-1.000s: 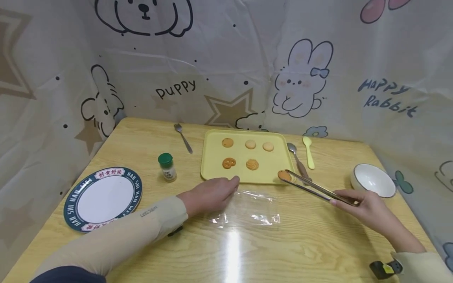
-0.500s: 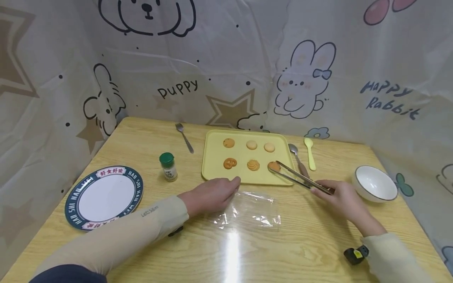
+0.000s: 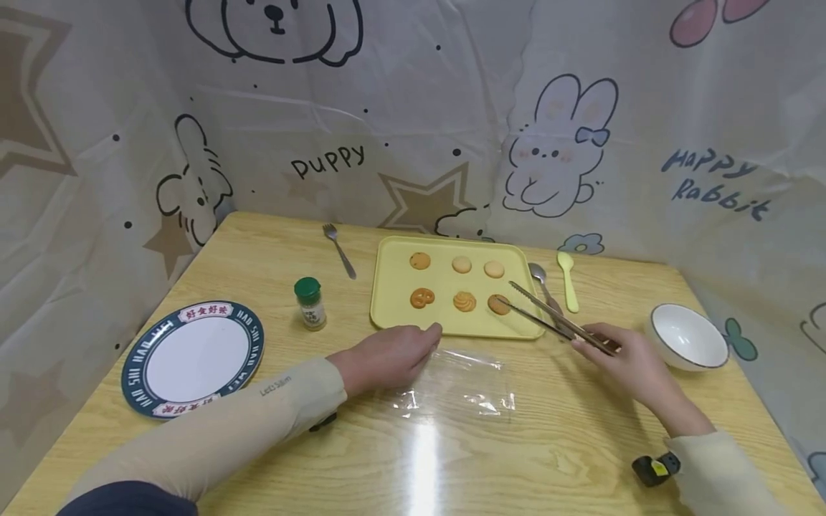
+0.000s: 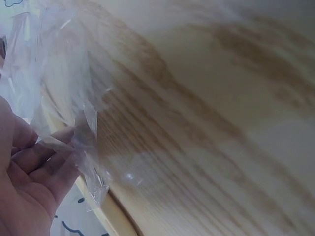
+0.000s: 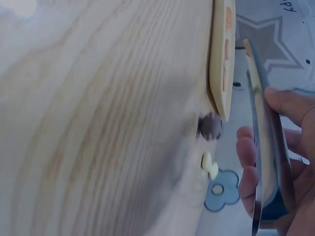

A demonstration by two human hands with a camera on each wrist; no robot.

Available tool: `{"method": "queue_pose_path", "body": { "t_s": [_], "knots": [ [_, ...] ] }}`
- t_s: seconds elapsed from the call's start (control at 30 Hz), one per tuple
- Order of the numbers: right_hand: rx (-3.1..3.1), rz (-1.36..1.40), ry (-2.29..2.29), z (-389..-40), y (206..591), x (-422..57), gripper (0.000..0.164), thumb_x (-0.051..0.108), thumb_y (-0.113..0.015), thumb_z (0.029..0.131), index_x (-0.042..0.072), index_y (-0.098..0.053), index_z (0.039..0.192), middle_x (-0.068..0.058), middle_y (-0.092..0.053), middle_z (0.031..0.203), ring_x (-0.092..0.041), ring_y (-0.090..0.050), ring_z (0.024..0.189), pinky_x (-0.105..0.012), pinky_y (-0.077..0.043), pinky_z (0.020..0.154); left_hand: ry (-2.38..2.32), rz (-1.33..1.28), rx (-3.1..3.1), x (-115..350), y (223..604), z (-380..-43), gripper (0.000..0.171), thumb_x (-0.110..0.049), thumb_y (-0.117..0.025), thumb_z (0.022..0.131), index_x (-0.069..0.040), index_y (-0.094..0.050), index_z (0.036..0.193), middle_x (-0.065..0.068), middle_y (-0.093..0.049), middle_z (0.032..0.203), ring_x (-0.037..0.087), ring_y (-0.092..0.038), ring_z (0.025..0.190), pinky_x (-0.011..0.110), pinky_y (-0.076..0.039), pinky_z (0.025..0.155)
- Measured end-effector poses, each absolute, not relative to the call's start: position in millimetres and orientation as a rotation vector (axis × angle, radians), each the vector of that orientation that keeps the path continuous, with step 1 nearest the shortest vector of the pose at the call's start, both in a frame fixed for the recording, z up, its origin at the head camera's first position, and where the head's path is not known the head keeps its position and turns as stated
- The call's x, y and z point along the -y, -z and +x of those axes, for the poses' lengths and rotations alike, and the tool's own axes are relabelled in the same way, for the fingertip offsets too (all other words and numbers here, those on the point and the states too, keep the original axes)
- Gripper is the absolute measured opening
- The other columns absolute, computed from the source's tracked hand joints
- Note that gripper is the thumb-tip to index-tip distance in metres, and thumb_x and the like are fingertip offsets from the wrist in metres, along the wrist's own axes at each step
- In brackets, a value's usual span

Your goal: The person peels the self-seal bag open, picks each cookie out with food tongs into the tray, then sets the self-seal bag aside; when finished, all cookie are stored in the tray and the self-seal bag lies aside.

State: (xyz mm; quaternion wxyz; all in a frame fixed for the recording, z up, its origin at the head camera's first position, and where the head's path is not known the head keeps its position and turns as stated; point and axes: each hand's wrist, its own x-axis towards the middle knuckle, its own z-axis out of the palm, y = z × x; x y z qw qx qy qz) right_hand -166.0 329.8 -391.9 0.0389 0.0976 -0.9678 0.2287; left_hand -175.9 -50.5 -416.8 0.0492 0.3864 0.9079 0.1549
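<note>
My left hand (image 3: 393, 356) pinches the edge of a clear plastic bag (image 3: 461, 380) lying in front of the yellow tray (image 3: 445, 283); the left wrist view shows the crinkled film (image 4: 64, 59) at the fingers. Metal tongs (image 3: 584, 337) are held in my right hand (image 3: 635, 369), their arms spread apart over the tray's right side. Below their tips lies a brown round cookie (image 3: 499, 305), beside a swirl cookie (image 3: 464, 302) and a pretzel (image 3: 422, 298). Behind them sit a speckled cookie (image 3: 420, 261) and two pale round cookies (image 3: 461, 264).
To the left are a blue-rimmed plate (image 3: 193, 358), a green-capped shaker (image 3: 310, 304) and a fork (image 3: 340, 251). A brown-handled spoon (image 3: 538, 272) and a yellow spoon (image 3: 567, 283) lie right of the tray. A white bowl (image 3: 687, 337) stands near the right edge.
The tongs carried the brown cookie leftward from the tray's front right corner onto the tray. Their arms have now spread and the cookie lies free. The left hand stays with the bag.
</note>
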Motion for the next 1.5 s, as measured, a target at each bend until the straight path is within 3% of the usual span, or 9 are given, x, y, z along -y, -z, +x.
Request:
{"method": "queue_pose_path", "body": {
  "t_s": [0.13, 0.27, 0.4, 0.47, 0.7, 0.87, 1.03, 1.23, 1.5],
  "knots": [
    [2.869, 0.298, -0.711, -153.7, 388.1, -347.9, 0.037, 0.033, -0.069, 0.089, 0.005, -0.069, 0.114, -0.018, -0.073, 0.101, 0.013, -0.050, 0.078, -0.018, -0.049, 0.061, -0.433, 1.178, -2.782, 48.0, 418.5, -174.5, 0.010, -0.018, -0.034, 0.103, -0.014, -0.044, 0.102, -0.006, -0.046, 0.059, 0.007, -0.043, 0.049, 0.021, -0.036, 0.042],
    [2.836, 0.201, -0.711, -133.8, 383.6, -372.4, 0.036, 0.031, -0.071, 0.088, 0.005, -0.069, 0.113, -0.016, -0.073, 0.100, 0.020, -0.048, 0.076, -0.013, -0.046, 0.056, -0.419, 1.196, -2.807, 46.6, 417.9, -174.2, 0.010, -0.017, -0.035, 0.102, -0.013, -0.044, 0.102, -0.005, -0.049, 0.061, 0.007, -0.047, 0.051, 0.022, -0.038, 0.044],
    [2.850, 0.044, -0.693, -109.6, 386.5, -400.1, 0.039, 0.034, -0.071, 0.088, 0.007, -0.069, 0.116, 0.012, -0.073, 0.090, 0.023, -0.046, 0.074, -0.011, -0.043, 0.055, -0.399, 1.208, -2.803, 45.7, 416.3, -174.4, 0.011, -0.016, -0.035, 0.102, -0.013, -0.045, 0.103, -0.005, -0.051, 0.063, 0.008, -0.051, 0.054, 0.022, -0.041, 0.046],
    [2.866, -0.041, -0.651, -98.8, 390.2, -412.5, 0.042, 0.036, -0.071, 0.088, 0.006, -0.068, 0.116, 0.016, -0.071, 0.086, 0.023, -0.045, 0.071, -0.012, -0.041, 0.053, -0.387, 1.209, -2.796, 45.0, 415.8, -174.7, 0.012, -0.016, -0.035, 0.102, -0.013, -0.046, 0.104, -0.005, -0.051, 0.064, 0.008, -0.051, 0.055, 0.022, -0.041, 0.047],
    [2.943, -0.210, -0.490, -81.2, 403.1, -439.1, 0.054, 0.045, -0.066, 0.089, -0.003, -0.067, 0.114, -0.020, -0.073, 0.094, 0.021, -0.040, 0.063, -0.014, -0.037, 0.051, -0.371, 1.208, -2.800, 43.1, 416.7, -173.9, 0.012, -0.015, -0.037, 0.101, -0.012, -0.047, 0.105, -0.005, -0.052, 0.067, 0.007, -0.052, 0.057, 0.021, -0.041, 0.047],
    [3.061, -0.217, -0.431, -80.3, 408.3, -445.2, 0.060, 0.051, -0.062, 0.090, -0.004, -0.067, 0.113, -0.023, -0.072, 0.099, 0.005, -0.052, 0.068, -0.025, -0.045, 0.055, -0.374, 1.215, -2.822, 43.8, 416.6, -172.3, 0.011, -0.017, -0.038, 0.101, -0.013, -0.047, 0.103, -0.005, -0.051, 0.067, 0.008, -0.050, 0.057, 0.021, -0.041, 0.047],
    [3.127, -0.187, -0.341, -84.6, 411.5, -443.2, 0.060, 0.051, -0.062, 0.090, -0.007, -0.067, 0.105, -0.017, -0.072, 0.087, -0.019, -0.062, 0.069, -0.038, -0.050, 0.058, -0.361, 1.210, -2.848, 45.6, 415.7, -171.6, 0.010, -0.020, -0.040, 0.101, -0.014, -0.047, 0.100, -0.005, -0.050, 0.067, 0.008, -0.049, 0.057, 0.021, -0.040, 0.047],
    [3.221, -0.175, -0.278, -88.6, 409.4, -442.5, 0.061, 0.051, -0.059, 0.092, -0.009, -0.065, 0.104, -0.019, -0.071, 0.085, -0.026, -0.064, 0.071, -0.044, -0.050, 0.062, -0.389, 1.194, -2.845, 47.3, 416.2, -169.6, 0.011, -0.024, -0.044, 0.101, -0.014, -0.050, 0.099, -0.005, -0.052, 0.069, 0.009, -0.050, 0.061, 0.021, -0.041, 0.051],
    [3.359, -0.093, -0.268, -100.5, 400.6, -439.9, 0.062, 0.054, -0.056, 0.092, -0.005, -0.066, 0.103, -0.020, -0.071, 0.090, -0.034, -0.066, 0.079, -0.046, -0.051, 0.064, -0.423, 1.155, -2.851, 52.4, 411.4, -168.1, 0.012, -0.026, -0.044, 0.101, -0.016, -0.051, 0.102, -0.004, -0.055, 0.084, 0.012, -0.052, 0.080, 0.025, -0.047, 0.067]
  ]
}}
